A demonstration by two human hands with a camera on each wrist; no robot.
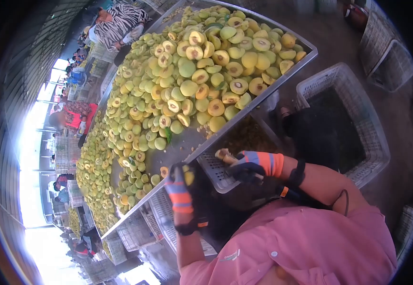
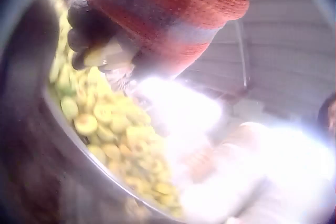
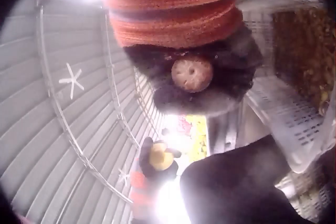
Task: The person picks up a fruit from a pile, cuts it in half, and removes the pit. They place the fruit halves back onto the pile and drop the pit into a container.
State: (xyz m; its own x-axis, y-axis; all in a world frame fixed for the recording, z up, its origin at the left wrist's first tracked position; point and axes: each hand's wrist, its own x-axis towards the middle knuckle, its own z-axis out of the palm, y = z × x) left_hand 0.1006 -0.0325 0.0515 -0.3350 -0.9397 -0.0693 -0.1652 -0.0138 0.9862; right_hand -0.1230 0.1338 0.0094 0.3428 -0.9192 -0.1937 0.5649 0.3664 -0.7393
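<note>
My left hand (image 1: 178, 186), in a dark glove with an orange-striped cuff, holds a yellow peach piece (image 1: 189, 178) just beside the table's metal edge. The same piece shows between dark fingertips (image 2: 79, 35) in the left wrist view. Gloved alike, my right hand (image 1: 253, 167) grips a wooden-handled tool (image 1: 224, 156) over a white crate. In the right wrist view the round handle end (image 3: 192, 74) pokes out of the fist; the tool's working end is hidden there. Halved yellow-green peaches (image 1: 187, 88), many with brown stone centres, are heaped on the metal table (image 1: 187, 137).
A large plastic crate (image 1: 377, 137) stands at the right, with a further crate (image 1: 391, 66) behind it. Below the table edge sits a bin of brown scraps (image 1: 249, 135) beside a perforated white crate (image 1: 216, 173). Another person (image 1: 121, 23) works across the table.
</note>
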